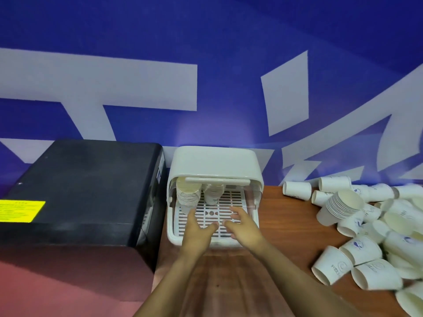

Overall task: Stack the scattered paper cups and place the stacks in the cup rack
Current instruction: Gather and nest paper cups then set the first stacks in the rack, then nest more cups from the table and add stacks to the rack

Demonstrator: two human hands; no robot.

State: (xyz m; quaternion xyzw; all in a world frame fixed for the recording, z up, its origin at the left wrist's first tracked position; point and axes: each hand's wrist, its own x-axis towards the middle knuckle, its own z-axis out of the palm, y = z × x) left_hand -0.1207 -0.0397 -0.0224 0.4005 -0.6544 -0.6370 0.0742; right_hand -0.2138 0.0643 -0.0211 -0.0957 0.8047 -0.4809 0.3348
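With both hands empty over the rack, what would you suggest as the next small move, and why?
Probably reach the right hand across to the tilted stack in the cup pile. Both it and the left hand are open over the cup rack, which already holds two stacks, with grid free.

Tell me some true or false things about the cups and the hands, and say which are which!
1. Both hands, the left hand and the right hand, are empty. True.
2. The cup rack has no cups inside. False: a stack lying on its side and an upright stack are in it.
3. Loose paper cups lie on the wooden table right of the rack. True.
4. A red box sits left of the rack. False: it is a black box with a yellow label.
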